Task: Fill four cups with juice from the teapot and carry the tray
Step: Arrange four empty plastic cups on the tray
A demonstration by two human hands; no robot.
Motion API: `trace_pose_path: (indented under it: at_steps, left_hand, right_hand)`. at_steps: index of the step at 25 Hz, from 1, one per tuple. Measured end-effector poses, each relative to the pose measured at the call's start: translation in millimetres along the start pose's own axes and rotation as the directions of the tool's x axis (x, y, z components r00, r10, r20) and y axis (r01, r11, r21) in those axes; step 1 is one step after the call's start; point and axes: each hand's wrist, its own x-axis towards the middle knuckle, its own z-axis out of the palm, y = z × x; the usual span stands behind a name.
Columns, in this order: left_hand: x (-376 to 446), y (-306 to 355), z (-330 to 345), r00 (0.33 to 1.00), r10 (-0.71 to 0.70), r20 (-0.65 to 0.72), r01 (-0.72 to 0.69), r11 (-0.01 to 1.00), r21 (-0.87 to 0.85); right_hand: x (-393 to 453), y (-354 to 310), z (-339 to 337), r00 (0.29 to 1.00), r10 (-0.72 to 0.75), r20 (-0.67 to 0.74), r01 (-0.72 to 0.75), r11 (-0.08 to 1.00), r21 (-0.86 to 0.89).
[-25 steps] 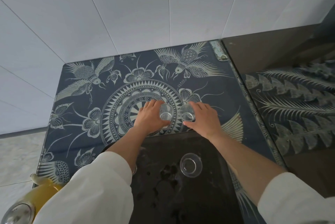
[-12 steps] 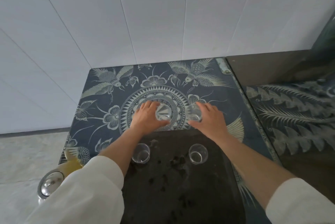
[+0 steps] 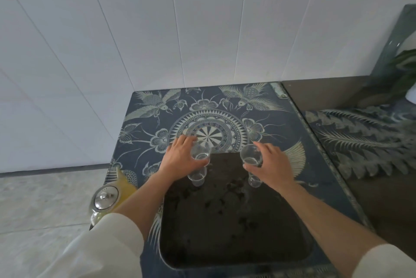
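The left hand (image 3: 183,160) grips one clear cup (image 3: 200,154) and the right hand (image 3: 269,165) grips another (image 3: 251,156), both at the far edge of the dark tray (image 3: 225,221) on the patterned surface (image 3: 315,165). Two more cups (image 3: 198,177) (image 3: 254,181) stand on the tray just under them. The teapot (image 3: 108,196) of yellow juice sits at the surface's left edge.

Drew the left hand (image 3: 183,158) and right hand (image 3: 269,163) apart and back toward the dark tray (image 3: 231,230), each gripping a clear glass cup (image 3: 200,154) (image 3: 251,155). Brought both cups over the tray's far edge, above two cups (image 3: 197,177) (image 3: 254,181) standing there.
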Motion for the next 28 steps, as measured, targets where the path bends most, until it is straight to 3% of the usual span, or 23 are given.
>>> trace_pose_path:
  at_steps: [10, 28]
  left_hand:
    - [-74, -27, 34, 0.997, -0.048, 0.056, 0.051, 0.997, -0.053]
    - [-133, -20, 98, 0.963, -0.212, 0.168, 0.221, 0.975, -0.036]
  right_hand:
    - [-81, -7, 30, 0.999, 0.042, 0.013, -0.042, 0.999, 0.001]
    - [-123, 38, 67, 0.961, 0.051, 0.272, -0.065, 0.997, 0.043]
